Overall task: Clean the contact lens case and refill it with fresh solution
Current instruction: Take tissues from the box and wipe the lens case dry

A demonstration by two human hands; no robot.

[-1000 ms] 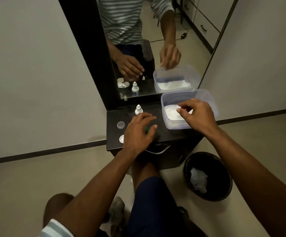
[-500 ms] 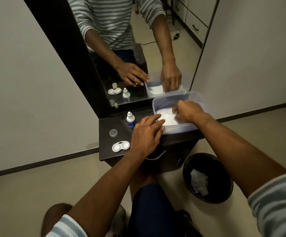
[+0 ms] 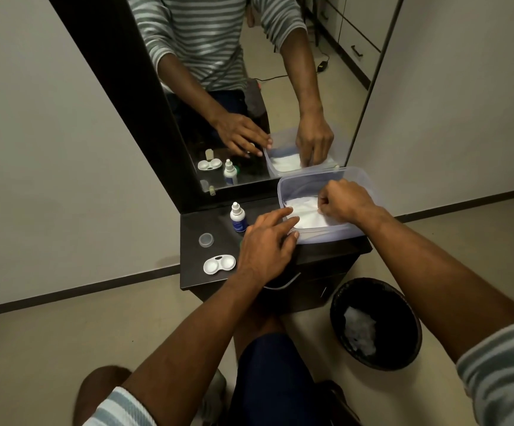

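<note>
Dark counter (image 3: pixel 215 281): right hand (image 3: pixel 346 201) pinches white tissue (image 3: pixel 303 215) inside tub (image 3: pixel 357 179); left hand (image 3: pixel 266 244), fingers spread, empty, presses tub rim; bottle (image 3: pixel 237 217) label unreadable.

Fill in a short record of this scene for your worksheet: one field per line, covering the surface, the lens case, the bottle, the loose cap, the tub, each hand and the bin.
surface: small dark table against a mirror
lens case: white, both wells open, near front left edge
solution bottle: upright, behind the case
loose cap: clear, lying apart from the case
tub: clear plastic, holds white tissues
left hand: fingers on tub's near rim
right hand: inside tub, pinching a tissue
bin: black, on floor, crumpled tissue inside
</note>
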